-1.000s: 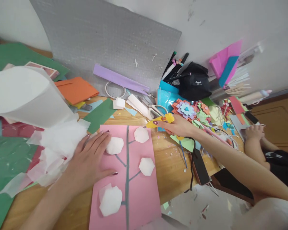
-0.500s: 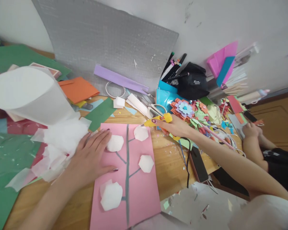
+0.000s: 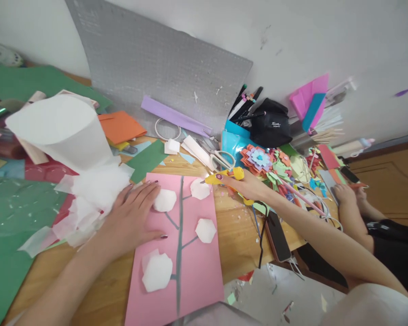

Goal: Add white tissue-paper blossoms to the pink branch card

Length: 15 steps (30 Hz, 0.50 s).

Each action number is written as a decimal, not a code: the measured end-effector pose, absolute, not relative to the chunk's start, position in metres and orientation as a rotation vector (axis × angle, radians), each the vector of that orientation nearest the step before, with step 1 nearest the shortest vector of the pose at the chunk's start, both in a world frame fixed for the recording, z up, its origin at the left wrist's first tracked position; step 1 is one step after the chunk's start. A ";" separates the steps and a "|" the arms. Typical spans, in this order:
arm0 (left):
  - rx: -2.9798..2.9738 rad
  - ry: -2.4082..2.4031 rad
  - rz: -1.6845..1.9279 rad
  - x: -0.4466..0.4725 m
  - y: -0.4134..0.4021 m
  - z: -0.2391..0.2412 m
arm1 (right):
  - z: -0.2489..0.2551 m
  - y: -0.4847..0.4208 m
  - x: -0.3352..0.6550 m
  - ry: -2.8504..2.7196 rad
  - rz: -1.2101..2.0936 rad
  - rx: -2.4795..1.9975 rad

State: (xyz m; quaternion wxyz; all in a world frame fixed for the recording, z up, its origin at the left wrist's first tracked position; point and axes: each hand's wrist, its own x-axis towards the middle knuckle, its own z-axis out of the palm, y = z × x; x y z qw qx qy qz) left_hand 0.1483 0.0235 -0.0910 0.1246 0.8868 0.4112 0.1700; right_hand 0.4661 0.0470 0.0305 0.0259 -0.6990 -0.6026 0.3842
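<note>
A pink sheet (image 3: 197,271) lies on the wooden table, with a grey-green stem and branches drawn down it and several white paper pieces on the branch ends. My left hand (image 3: 132,215) lies over the sheet's left edge, fingers stretched out, fingertips close to the upper left white piece (image 3: 165,200). My right hand (image 3: 246,183) is closed around a yellow glue gun (image 3: 229,175). Its nozzle points left at the upper right white piece (image 3: 200,189); whether it touches, I cannot tell. A black cord hangs below the right hand.
Left of the sheet are crumpled white tissue (image 3: 91,199) and a white paper roll (image 3: 57,131). Scissors (image 3: 223,159), a black pen case (image 3: 271,123) and paper flowers (image 3: 259,156) lie behind. A phone (image 3: 278,236) rests at the table edge. At right are another person's hands (image 3: 348,194).
The view has shifted slightly. My right hand has moved the glue gun a little, its nozzle staying at the upper right white piece. My left hand keeps its place on the sheet.
</note>
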 end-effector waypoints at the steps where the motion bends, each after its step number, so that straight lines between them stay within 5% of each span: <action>1: 2.580 1.202 0.490 0.149 0.023 -0.091 | 0.029 0.045 0.465 -1.829 1.199 -2.171; 15: 2.557 1.216 0.484 0.149 0.022 -0.091 | 0.028 0.042 0.467 -1.864 1.131 -2.132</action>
